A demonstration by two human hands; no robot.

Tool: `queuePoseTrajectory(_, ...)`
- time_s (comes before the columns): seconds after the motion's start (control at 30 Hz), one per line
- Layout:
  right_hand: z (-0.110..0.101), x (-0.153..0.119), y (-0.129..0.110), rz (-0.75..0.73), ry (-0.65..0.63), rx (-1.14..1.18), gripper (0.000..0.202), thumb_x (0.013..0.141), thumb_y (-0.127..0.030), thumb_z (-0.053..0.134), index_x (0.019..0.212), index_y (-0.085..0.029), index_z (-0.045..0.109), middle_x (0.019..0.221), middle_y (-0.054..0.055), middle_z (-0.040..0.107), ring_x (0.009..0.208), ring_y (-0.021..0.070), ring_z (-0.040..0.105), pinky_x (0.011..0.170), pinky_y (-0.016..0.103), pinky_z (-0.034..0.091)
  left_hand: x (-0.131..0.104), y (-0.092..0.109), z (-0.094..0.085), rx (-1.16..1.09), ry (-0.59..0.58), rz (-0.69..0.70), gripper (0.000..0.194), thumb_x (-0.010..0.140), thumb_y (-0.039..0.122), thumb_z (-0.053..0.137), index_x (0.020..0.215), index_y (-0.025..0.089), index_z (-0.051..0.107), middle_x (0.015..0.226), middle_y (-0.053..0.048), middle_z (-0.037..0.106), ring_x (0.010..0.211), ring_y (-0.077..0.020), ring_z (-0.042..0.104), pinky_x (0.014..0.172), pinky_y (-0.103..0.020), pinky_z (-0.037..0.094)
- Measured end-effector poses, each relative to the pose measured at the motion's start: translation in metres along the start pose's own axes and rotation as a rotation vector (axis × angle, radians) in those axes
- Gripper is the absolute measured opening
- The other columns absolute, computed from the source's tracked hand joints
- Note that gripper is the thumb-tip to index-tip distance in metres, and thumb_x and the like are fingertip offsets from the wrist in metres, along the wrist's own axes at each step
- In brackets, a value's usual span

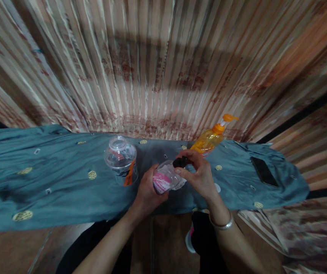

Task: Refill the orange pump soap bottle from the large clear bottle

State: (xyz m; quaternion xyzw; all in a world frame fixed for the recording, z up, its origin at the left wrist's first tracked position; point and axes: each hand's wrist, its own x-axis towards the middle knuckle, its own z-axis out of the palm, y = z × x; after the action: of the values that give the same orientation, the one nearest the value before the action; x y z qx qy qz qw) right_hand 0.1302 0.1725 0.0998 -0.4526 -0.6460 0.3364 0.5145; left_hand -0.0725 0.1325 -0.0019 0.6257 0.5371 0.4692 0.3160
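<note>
My left hand (149, 184) is wrapped round a clear plastic jar (163, 179) with a pink and white label. The jar tilts to the right, over the front part of the cloth. Between the thumb and fingers of my right hand (199, 171) is a small black object (180, 162), held at the jar's upper right end; its kind is too blurred to make out. Something whitish and crumpled shows at the jar's lower right side. Partly behind my right wrist lies a small white round piece (217, 187) that looks like a lid.
Left of the jar stands a clear plastic cup (122, 163) with a domed lid and an orange strip. An orange pump bottle (209, 140) is behind my right hand. A black phone (264, 172) lies at the right on the teal cloth (72, 190). Patterned curtains (152, 76) hang behind.
</note>
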Motion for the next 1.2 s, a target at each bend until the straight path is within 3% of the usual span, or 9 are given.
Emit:
queuePoseTrajectory(0.1,-0.001,-0.003,0.001,-0.025,0.070,-0.100,0.048,0.080,-0.069,0.098,0.093,-0.027,0.079,0.085,0.001,0.081,0.075,0.0206,0.071,0.074,0.035,0.060,0.002,-0.001,-0.001,0.038,0.026,0.005,0.096,0.065,0.018,0.092,0.155,0.021,0.058,0.150,-0.017,0.077,0.141,-0.0413,0.075,0.124,-0.061,0.059)
queuePoseTrajectory(0.17,0.000,-0.004,0.001,-0.036,0.067,-0.102,0.044,0.084,-0.066,0.096,0.092,-0.027,0.079,0.082,0.000,0.079,0.072,0.0197,0.069,0.070,0.033,0.058,0.002,0.000,-0.001,0.060,0.033,0.011,0.094,0.066,0.019,0.091,0.154,0.020,0.058,0.149,-0.018,0.077,0.140,-0.0414,0.076,0.123,-0.061,0.060)
queuePoseTrajectory(0.33,-0.002,-0.003,-0.001,-0.081,-0.054,-0.076,0.042,0.096,-0.064,0.086,0.114,-0.027,0.084,0.105,0.006,0.089,0.093,0.0253,0.082,0.087,0.040,0.068,0.004,0.004,-0.002,0.109,0.043,0.017,0.095,0.065,0.017,0.088,0.154,0.017,0.056,0.150,-0.020,0.077,0.140,-0.0426,0.076,0.122,-0.062,0.061)
queuePoseTrajectory(0.43,-0.004,-0.003,-0.004,-0.108,-0.042,-0.126,0.052,0.096,-0.067,0.086,0.129,-0.026,0.083,0.120,0.010,0.090,0.102,0.0284,0.085,0.092,0.043,0.070,0.005,0.004,-0.002,0.139,0.052,0.018,0.095,0.065,0.018,0.089,0.155,0.016,0.055,0.152,-0.022,0.076,0.141,-0.0438,0.076,0.123,-0.064,0.060)
queuePoseTrajectory(0.63,-0.003,-0.006,-0.006,-0.064,0.065,-0.274,0.053,0.089,-0.066,0.091,0.122,-0.026,0.084,0.105,0.008,0.089,0.090,0.0286,0.084,0.086,0.045,0.072,0.005,0.004,-0.003,0.190,0.043,0.029,0.096,0.066,0.017,0.089,0.155,0.019,0.054,0.150,-0.019,0.078,0.139,-0.0432,0.077,0.122,-0.064,0.061)
queuePoseTrajectory(0.7,-0.003,-0.006,-0.006,-0.071,0.020,-0.229,0.052,0.093,-0.061,0.088,0.130,-0.026,0.081,0.112,0.008,0.090,0.096,0.0284,0.085,0.092,0.046,0.072,0.005,0.004,-0.003,0.205,0.040,0.032,0.096,0.066,0.018,0.089,0.155,0.019,0.054,0.150,-0.020,0.078,0.140,-0.0437,0.076,0.122,-0.064,0.061)
queuePoseTrajectory(0.83,-0.006,-0.006,-0.008,-0.104,-0.061,-0.190,0.070,0.095,-0.060,0.086,0.153,-0.027,0.069,0.133,0.012,0.088,0.112,0.0303,0.086,0.105,0.051,0.070,0.006,0.004,-0.004,0.234,0.036,0.037,0.095,0.068,0.019,0.087,0.157,0.016,0.052,0.152,-0.022,0.076,0.141,-0.0444,0.075,0.123,-0.065,0.060)
queuePoseTrajectory(1.03,-0.009,-0.006,-0.014,-0.001,0.028,-0.367,0.072,0.087,-0.066,0.091,0.143,-0.023,0.075,0.112,0.012,0.091,0.093,0.0333,0.088,0.085,0.048,0.074,0.006,0.002,-0.004,0.279,0.027,0.044,0.099,0.066,0.016,0.088,0.158,0.017,0.053,0.150,-0.021,0.077,0.139,-0.0442,0.075,0.122,-0.064,0.060)
queuePoseTrajectory(1.2,-0.011,-0.005,-0.013,-0.080,-0.110,-0.259,0.067,0.096,-0.057,0.084,0.153,-0.026,0.068,0.126,0.012,0.089,0.111,0.0315,0.088,0.104,0.050,0.071,0.005,-0.001,-0.005,0.312,0.028,0.047,0.103,0.064,0.015,0.090,0.159,0.020,0.052,0.148,-0.019,0.077,0.139,-0.0435,0.075,0.121,-0.064,0.060)
